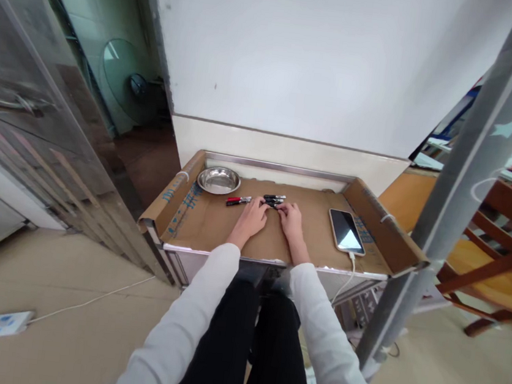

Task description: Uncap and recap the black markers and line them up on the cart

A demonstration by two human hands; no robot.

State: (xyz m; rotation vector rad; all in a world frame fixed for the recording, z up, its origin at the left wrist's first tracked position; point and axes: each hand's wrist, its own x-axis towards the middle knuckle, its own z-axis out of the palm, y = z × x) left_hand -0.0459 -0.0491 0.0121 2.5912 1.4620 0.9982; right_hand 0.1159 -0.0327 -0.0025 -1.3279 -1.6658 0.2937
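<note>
Several marker pens lie on the brown cardboard top around my two hands. My left hand rests low over the cardboard with its fingers drawn together at the left end of a black pen. From the other side, my right hand pinches that pen's right end. Just beyond my fingertips are other black pens with pale bands. Left of my left hand lies a red pen with a dark one beside it. My fingers partly hide the pens between the hands.
A round metal dish stands at the back left. On the right lies a phone with a white charging cable. Raised cardboard sides border the top. A grey post and a wooden chair stand to the right.
</note>
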